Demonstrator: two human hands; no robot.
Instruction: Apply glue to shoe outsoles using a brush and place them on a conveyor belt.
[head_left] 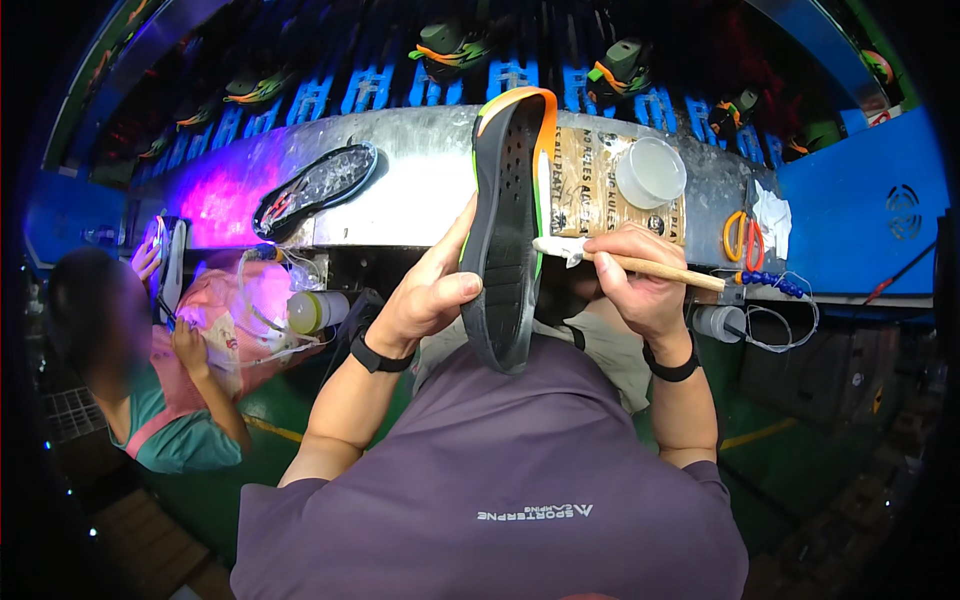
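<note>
In my left hand [430,290] a dark shoe sole [500,270] stands nearly upright, its hollow inner side showing a row of holes. An orange and green edge runs round its upper end and down its right side. My left thumb lies along its left side; the other fingers are hidden behind it. My right hand [645,285] pinches a wooden-handled brush [680,274] with a white tip, which seems wrapped in cloth. That tip meets the sole's right edge about halfway down; whether it presses there, I cannot tell.
On the metal bench [420,150] lie another dark sole [315,190], a cardboard sheet [580,185] bearing a white tub [650,172], and orange-handled scissors [742,238]. Shoes [450,48] sit on blue racks behind. A co-worker [185,400] holds a sole at left.
</note>
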